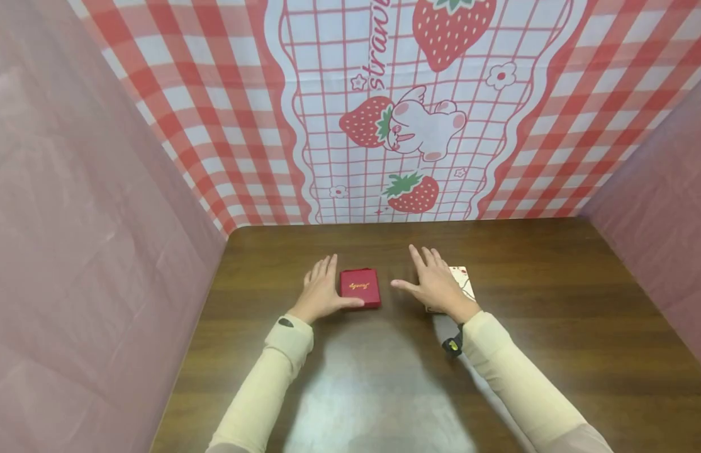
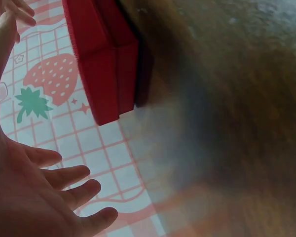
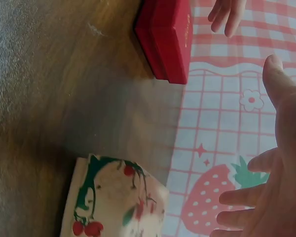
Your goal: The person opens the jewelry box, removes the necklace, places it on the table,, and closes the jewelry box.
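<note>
Both spread and gripping nothing, our left hand (image 1: pixel 321 294) is beside the red box (image 1: pixel 360 283), our right hand (image 1: pixel 437 287) over the cream box (image 1: pixel 464 282), both on the surface (image 1: pixel 583 327); flat sides (we judge) favour even, gentle pressure.

A brown wooden bench (image 1: pixel 554 289) fills the lower middle of the frame, a pale patch of reflected light (image 1: pixel 379 396) low in its centre. Behind it, a red-and-white checked cloth (image 1: pixel 231 94) printed with strawberries (image 1: pixel 414 195) spans the top, flanked by pink fabric (image 1: pixel 73 220) at far left and right.
</note>
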Tool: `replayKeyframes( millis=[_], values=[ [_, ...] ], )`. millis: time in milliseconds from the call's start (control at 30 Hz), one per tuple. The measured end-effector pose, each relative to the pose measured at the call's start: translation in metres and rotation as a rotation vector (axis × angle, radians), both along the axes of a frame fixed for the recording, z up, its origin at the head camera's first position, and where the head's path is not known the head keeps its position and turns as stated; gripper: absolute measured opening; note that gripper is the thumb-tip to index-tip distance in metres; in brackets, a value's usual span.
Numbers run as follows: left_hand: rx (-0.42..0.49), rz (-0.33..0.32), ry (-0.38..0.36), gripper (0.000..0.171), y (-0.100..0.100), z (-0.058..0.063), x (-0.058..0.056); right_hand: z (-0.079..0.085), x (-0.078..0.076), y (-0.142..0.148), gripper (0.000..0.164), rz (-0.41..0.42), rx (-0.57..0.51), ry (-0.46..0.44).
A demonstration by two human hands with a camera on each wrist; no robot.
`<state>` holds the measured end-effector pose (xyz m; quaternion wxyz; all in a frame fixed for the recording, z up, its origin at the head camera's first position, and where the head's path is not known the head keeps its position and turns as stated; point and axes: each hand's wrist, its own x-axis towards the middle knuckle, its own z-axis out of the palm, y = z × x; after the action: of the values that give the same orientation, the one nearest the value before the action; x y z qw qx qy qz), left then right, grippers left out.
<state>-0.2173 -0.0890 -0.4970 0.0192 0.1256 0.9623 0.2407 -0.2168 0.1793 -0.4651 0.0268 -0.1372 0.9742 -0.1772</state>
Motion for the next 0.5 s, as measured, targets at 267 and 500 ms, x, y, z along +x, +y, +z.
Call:
replayKeyframes(
  millis=[267,500],
  values=[
    [0.010,-0.012,-0.033,0.126,0.000,-0.007,-0.001,-0.009,-0.002,-0.008,0.100,0.017,-0.007,0.007],
    [0.031,-0.016,-0.050,0.122,0.000,-0.011,-0.001,-0.013,-0.004,-0.016,0.099,0.040,-0.019,-0.003]
  ],
)
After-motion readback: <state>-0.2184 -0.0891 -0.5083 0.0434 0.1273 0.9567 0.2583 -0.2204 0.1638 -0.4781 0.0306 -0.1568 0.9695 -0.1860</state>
